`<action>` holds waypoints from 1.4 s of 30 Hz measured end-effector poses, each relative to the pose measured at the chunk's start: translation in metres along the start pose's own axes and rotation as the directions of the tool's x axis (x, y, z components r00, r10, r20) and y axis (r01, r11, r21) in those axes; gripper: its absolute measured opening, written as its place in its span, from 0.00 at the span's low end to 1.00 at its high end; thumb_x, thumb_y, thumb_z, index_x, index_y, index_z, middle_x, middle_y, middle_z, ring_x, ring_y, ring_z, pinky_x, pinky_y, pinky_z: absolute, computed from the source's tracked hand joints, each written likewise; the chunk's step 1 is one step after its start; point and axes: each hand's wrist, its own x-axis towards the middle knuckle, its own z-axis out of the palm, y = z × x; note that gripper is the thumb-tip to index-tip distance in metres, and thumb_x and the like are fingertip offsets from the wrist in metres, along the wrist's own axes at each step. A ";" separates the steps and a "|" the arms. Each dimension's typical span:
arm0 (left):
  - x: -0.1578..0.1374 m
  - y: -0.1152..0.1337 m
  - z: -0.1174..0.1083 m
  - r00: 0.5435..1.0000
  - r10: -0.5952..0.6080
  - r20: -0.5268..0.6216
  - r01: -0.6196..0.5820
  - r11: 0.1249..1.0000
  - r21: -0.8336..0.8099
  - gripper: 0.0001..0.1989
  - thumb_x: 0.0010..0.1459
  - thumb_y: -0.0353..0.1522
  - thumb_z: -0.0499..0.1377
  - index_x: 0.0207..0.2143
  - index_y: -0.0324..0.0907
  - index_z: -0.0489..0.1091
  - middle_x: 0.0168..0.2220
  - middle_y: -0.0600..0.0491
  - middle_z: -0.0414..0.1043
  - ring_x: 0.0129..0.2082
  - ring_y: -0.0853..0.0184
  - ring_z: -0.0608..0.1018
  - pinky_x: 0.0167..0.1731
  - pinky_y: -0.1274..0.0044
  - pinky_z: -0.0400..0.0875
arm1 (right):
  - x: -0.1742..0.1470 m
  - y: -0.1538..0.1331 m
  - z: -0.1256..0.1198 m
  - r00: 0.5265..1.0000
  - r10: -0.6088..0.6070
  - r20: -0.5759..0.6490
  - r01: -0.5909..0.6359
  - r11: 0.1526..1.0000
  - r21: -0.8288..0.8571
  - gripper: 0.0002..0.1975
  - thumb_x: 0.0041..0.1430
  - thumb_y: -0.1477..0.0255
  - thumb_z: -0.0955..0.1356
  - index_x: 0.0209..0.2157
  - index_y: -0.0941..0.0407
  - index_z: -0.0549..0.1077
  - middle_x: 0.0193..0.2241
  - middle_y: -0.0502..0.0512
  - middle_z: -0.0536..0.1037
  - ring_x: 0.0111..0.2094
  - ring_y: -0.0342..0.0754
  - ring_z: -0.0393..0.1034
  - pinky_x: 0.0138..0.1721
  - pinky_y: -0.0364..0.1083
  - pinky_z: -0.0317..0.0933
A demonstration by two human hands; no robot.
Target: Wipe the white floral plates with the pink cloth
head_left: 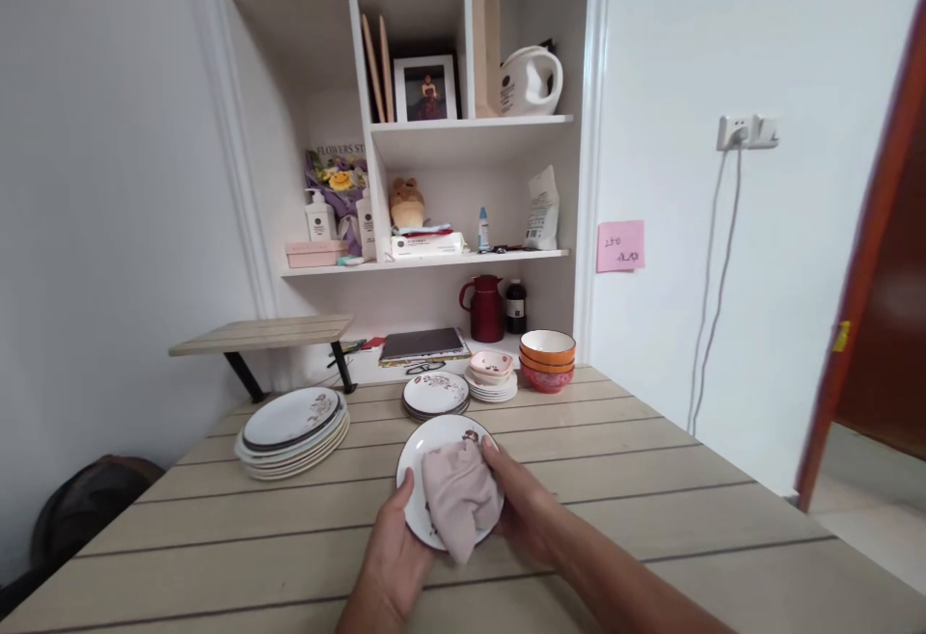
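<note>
A white plate (412, 457) with a dark rim and a brown floral print is held between my two hands above the wooden table. Over its middle and right side lies a crumpled pale pink cloth (461, 494), one corner hanging past the near rim. My left hand (394, 537) grips the plate's lower left edge, thumb on top and fingers hidden below. Gripping the right edge is my right hand (521, 499), its thumb at the upper right rim next to the cloth. Just beyond is a short stack of similar floral plates (435, 391).
On the left of the table (637, 499) stands a tall stack of larger plates (293, 427). Small saucers with pink dishes (492, 373) and stacked orange and red bowls (548, 359) sit at the back. A raised wooden stand (264, 333) and a red jug (486, 311) are behind.
</note>
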 end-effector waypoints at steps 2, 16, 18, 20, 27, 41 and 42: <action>0.001 0.002 -0.003 0.993 0.078 0.091 -0.076 0.997 -0.021 0.25 0.60 0.42 0.51 0.55 0.38 0.66 0.53 0.42 0.70 0.54 0.56 0.72 0.56 0.61 0.60 | 0.004 -0.016 -0.004 0.941 -0.333 -0.059 0.311 0.921 -0.235 0.38 0.47 0.59 0.73 0.59 0.50 0.58 0.51 0.58 0.70 0.42 0.51 0.70 0.46 0.52 0.61; -0.002 -0.005 0.010 0.999 -0.041 0.035 0.046 0.988 -0.150 0.25 0.57 0.44 0.56 0.50 0.35 0.70 0.41 0.41 0.77 0.44 0.54 0.77 0.48 0.64 0.67 | -0.019 -0.002 0.018 0.768 -0.293 0.569 0.534 -0.198 -0.822 0.27 0.51 0.71 0.69 0.55 0.45 0.67 0.46 0.58 0.67 0.45 0.54 0.62 0.46 0.50 0.55; 0.001 -0.005 0.010 1.000 -0.018 0.010 0.020 0.990 -0.142 0.23 0.57 0.43 0.57 0.49 0.37 0.70 0.39 0.43 0.78 0.43 0.56 0.78 0.47 0.65 0.67 | -0.010 -0.002 0.029 0.751 -0.336 0.569 0.503 -0.267 -0.822 0.23 0.53 0.70 0.68 0.52 0.44 0.69 0.46 0.57 0.66 0.45 0.53 0.62 0.46 0.50 0.54; 0.003 -0.005 0.010 1.000 0.015 -0.005 -0.015 0.989 -0.150 0.23 0.57 0.43 0.57 0.50 0.39 0.70 0.39 0.44 0.78 0.42 0.57 0.78 0.46 0.65 0.68 | -0.003 -0.005 0.039 0.725 -0.389 0.569 0.463 -0.336 -0.820 0.21 0.54 0.69 0.68 0.50 0.41 0.69 0.48 0.54 0.65 0.47 0.53 0.60 0.48 0.51 0.52; 0.005 -0.007 0.002 0.996 0.080 -0.046 -0.088 0.972 -0.218 0.24 0.57 0.38 0.58 0.54 0.36 0.66 0.42 0.41 0.77 0.46 0.53 0.77 0.50 0.61 0.64 | 0.014 -0.016 0.033 0.699 -0.450 0.555 0.306 -0.514 -0.802 0.19 0.58 0.68 0.66 0.51 0.37 0.66 0.50 0.52 0.66 0.47 0.53 0.61 0.44 0.50 0.51; 0.009 -0.007 -0.007 0.987 -0.017 0.158 0.043 0.985 -0.168 0.32 0.58 0.46 0.54 0.56 0.31 0.63 0.48 0.36 0.73 0.52 0.51 0.73 0.55 0.62 0.60 | -0.019 0.030 0.021 0.661 -0.356 0.661 0.465 -0.498 -0.732 0.09 0.61 0.71 0.64 0.43 0.46 0.69 0.43 0.53 0.69 0.43 0.51 0.61 0.43 0.49 0.52; 0.010 -0.007 -0.008 0.985 -0.009 0.170 0.036 0.987 -0.159 0.33 0.57 0.48 0.53 0.56 0.31 0.64 0.49 0.36 0.73 0.52 0.51 0.72 0.55 0.62 0.60 | -0.015 0.030 0.027 0.648 -0.374 0.664 0.463 -0.498 -0.733 0.10 0.62 0.70 0.64 0.45 0.45 0.69 0.43 0.53 0.69 0.43 0.51 0.61 0.44 0.49 0.51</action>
